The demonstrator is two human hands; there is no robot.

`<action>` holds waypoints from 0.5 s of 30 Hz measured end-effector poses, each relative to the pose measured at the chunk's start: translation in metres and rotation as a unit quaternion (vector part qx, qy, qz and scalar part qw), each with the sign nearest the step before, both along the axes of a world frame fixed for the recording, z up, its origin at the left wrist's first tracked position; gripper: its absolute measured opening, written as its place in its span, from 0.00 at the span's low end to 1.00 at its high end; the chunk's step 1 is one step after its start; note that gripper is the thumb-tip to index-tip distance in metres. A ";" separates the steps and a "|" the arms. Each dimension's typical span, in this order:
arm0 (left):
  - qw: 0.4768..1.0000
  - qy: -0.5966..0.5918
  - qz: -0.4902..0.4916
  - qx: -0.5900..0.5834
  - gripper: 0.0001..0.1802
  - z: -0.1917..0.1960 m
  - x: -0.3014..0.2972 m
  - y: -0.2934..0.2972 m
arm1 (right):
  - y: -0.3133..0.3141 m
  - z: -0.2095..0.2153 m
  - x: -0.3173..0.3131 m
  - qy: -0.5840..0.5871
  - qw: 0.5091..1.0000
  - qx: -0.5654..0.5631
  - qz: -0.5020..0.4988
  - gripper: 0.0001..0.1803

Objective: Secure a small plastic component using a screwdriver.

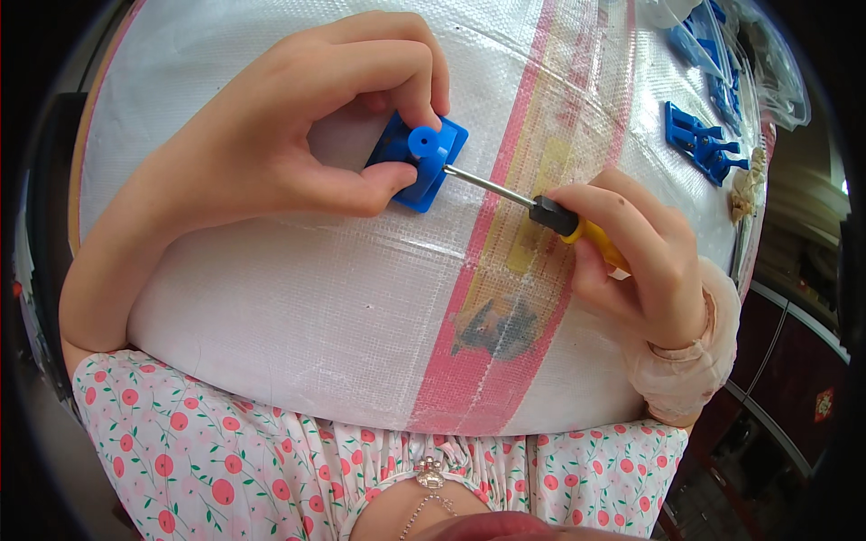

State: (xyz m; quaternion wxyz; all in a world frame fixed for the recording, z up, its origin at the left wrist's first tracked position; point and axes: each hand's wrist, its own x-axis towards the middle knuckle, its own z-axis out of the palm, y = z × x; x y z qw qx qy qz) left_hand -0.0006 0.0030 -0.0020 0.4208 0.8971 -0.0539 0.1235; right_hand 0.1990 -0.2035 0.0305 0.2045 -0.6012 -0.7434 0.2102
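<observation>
A blue plastic part [436, 171] with a square base and a round, holed knob lies on the covered table. My left hand [334, 117] grips it between thumb and fingers, pinching near the knob. In my right hand [636, 248] is a screwdriver [555, 216] with a yellow and black handle, my fingers wrapped round that handle. Its metal shaft points left, and the tip meets the right side of the blue part, below the knob. Whether a screw sits at the tip is too small to tell.
A woven plastic sheet [298, 288] with a pink and yellow stripe covers the round table. Another blue plastic piece [699, 144] with prongs lies at the right. Clear plastic bags [771, 72] with more blue pieces [699, 36] are bunched at the far right edge.
</observation>
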 end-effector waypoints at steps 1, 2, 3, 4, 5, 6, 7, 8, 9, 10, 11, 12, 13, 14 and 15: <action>1.000 -0.003 -0.004 0.008 0.15 0.000 0.000 0.002 | -0.001 0.000 -0.001 -0.007 1.000 0.001 0.001 0.24; 1.000 -0.005 -0.003 0.006 0.15 0.000 0.000 0.002 | -0.001 0.001 -0.003 -0.015 1.000 0.001 0.003 0.25; 1.000 -0.007 -0.002 0.005 0.15 0.000 0.000 0.003 | -0.001 0.002 -0.004 -0.022 1.000 0.001 0.004 0.26; 1.000 -0.010 -0.001 0.004 0.15 0.000 -0.001 0.003 | 0.000 0.003 -0.003 -0.019 1.000 0.006 0.000 0.26; 1.000 -0.003 -0.002 0.002 0.14 0.000 -0.001 0.003 | 0.000 0.005 -0.002 -0.015 1.000 0.010 -0.005 0.27; 1.000 0.003 -0.004 -0.001 0.15 0.001 -0.001 0.003 | 0.001 0.006 0.000 -0.012 1.000 0.014 -0.009 0.27; 1.000 0.010 -0.005 -0.003 0.15 0.001 -0.001 0.003 | 0.002 0.001 0.004 -0.028 0.997 0.065 0.010 0.26; 1.000 0.008 -0.010 -0.007 0.15 0.001 -0.001 0.003 | 0.006 -0.008 0.009 -0.044 0.992 0.117 0.028 0.25; 1.000 0.006 -0.014 -0.011 0.16 -0.001 -0.002 0.004 | 0.008 -0.013 0.015 -0.060 0.983 0.168 0.045 0.25; 1.000 0.004 -0.020 -0.016 0.16 -0.002 -0.002 0.004 | 0.011 -0.015 0.019 -0.056 0.980 0.181 0.052 0.24; 1.000 0.006 -0.017 -0.019 0.17 -0.002 -0.002 0.004 | 0.012 -0.016 0.021 -0.052 0.978 0.192 0.059 0.24; 1.000 0.009 -0.015 -0.022 0.17 -0.003 -0.003 0.004 | 0.013 -0.017 0.023 -0.048 0.976 0.204 0.065 0.24; 1.000 0.011 -0.013 -0.026 0.17 -0.003 -0.003 0.004 | 0.012 -0.016 0.023 -0.036 0.976 0.206 0.060 0.23; 1.000 0.010 -0.017 -0.022 0.18 -0.003 -0.003 0.005 | 0.013 -0.015 0.023 -0.024 0.976 0.209 0.055 0.23; 1.000 0.009 -0.022 -0.018 0.18 -0.002 -0.002 0.005 | 0.013 -0.015 0.023 -0.012 0.976 0.212 0.051 0.22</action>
